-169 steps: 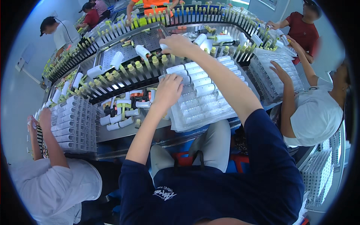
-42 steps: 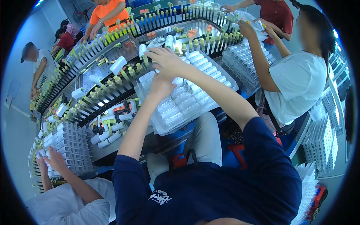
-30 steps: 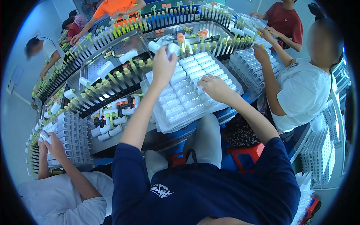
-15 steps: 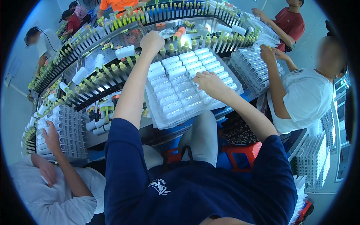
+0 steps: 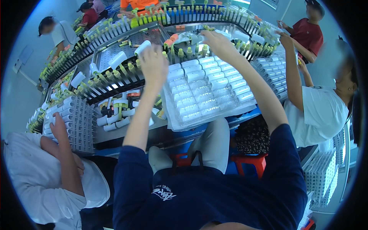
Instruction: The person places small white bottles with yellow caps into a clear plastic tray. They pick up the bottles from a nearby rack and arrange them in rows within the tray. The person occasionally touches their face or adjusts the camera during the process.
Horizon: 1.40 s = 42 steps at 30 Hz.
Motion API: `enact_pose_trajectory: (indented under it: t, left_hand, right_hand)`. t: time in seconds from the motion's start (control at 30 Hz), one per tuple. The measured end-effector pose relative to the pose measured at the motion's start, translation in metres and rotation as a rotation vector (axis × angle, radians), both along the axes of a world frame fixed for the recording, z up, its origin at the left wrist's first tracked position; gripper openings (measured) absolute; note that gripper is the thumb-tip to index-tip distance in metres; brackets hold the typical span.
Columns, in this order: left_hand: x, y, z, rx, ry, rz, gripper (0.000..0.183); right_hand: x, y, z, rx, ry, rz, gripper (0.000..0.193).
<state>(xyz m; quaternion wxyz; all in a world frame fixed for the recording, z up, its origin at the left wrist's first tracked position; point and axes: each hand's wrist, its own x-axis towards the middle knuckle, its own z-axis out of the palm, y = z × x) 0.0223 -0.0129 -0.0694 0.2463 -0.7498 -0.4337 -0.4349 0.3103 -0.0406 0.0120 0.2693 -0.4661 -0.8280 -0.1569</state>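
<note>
A clear plastic tray (image 5: 183, 123) lies before me, its far and right pockets holding white cylindrical casings (image 5: 211, 71). The nearer left pockets hold none. My left hand (image 5: 153, 67), blurred, hovers over the tray's far left corner beside the rack posts; its fingers cannot be made out. Past the tray's far edge, my right hand (image 5: 220, 45) reaches to the rack. Its fingers are curled together at a pale piece too small to name. A white casing (image 5: 143, 48) sits tilted on a post just behind my left hand.
A black rack (image 5: 111, 86) with yellow-green posts curves across the bench. Loose white and black parts (image 5: 117, 115) lie left of the tray. Stacked trays (image 5: 78, 126) stand farther left, where a neighbour's hand (image 5: 58, 126) rests. Another person works close on my right at a filled tray (image 5: 274, 76).
My right hand has left the tray and gone out to the rack; a white casing lies where it was. My left hand has drawn back nearer me. The view has shifted slightly.
</note>
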Motion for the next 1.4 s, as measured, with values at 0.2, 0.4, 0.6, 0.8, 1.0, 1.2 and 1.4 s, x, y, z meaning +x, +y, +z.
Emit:
enact_pose_trajectory:
  t: [0.2, 0.4, 0.6, 0.8, 1.0, 1.2, 1.4]
  left_hand:
    - [0.019, -0.053, -0.050, -0.436, 0.018, -0.321, 0.031]
    - [0.015, -0.030, -0.058, -0.485, -0.018, -0.302, 0.024]
    - [0.030, 0.003, -0.049, -0.723, 0.183, -0.229, 0.040]
    - [0.015, 0.018, -0.060, -0.540, 0.233, -0.288, 0.040]
    - [0.022, -0.024, 0.001, -0.576, -0.070, -0.492, 0.034]
    - [0.061, -0.028, 0.006, -0.664, -0.236, -0.579, 0.045]
    - [0.123, -0.019, -0.007, -0.498, -0.261, -0.700, 0.053]
  right_hand:
    - [-0.034, 0.108, -0.022, -0.069, -0.293, 0.230, 0.036]
    - [-0.089, 0.106, -0.076, 0.102, 0.100, 0.259, 0.047]
    - [-0.143, 0.084, -0.079, 0.133, 0.121, 0.154, 0.056]
    - [-0.126, 0.006, -0.064, 0.113, 0.176, 0.262, 0.050]
    - [-0.012, -0.107, -0.090, -0.335, 0.165, -0.100, 0.032]
    - [-0.009, -0.109, -0.116, -0.242, 0.197, -0.112, 0.028]
    - [-0.011, -0.110, -0.122, -0.102, 0.272, -0.262, 0.030]
